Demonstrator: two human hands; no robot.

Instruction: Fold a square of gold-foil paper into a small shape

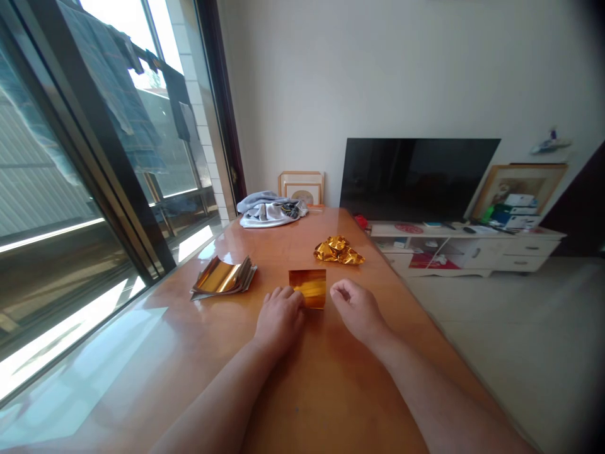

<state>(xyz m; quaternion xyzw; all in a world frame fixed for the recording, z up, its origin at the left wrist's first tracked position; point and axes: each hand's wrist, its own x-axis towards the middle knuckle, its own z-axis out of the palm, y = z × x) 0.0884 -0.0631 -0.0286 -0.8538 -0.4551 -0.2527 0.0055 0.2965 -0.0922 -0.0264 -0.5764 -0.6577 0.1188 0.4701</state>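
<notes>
Gold foil sheet (312,287) lying between the tabletop's (326,391) left and right edges.
Squarish, glossy, streaked with reflections; left hand (282,313) over its left side, grip indeterminable; right hand (357,309) loosely clenched just beside it. Tabletop orange-brown, polished; black television (416,180) past far right corner.

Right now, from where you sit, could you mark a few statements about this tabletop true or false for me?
1. The left hand's fingers are at the gold sheet's left side. True.
2. The right hand's fingers lie flat and spread. False: they are curled.
3. Crumpled gold foil lies beyond the gold sheet. True.
4. The stack of sheets is right of the gold sheet. False: it is left.
5. The television screen is dark. True.
</notes>
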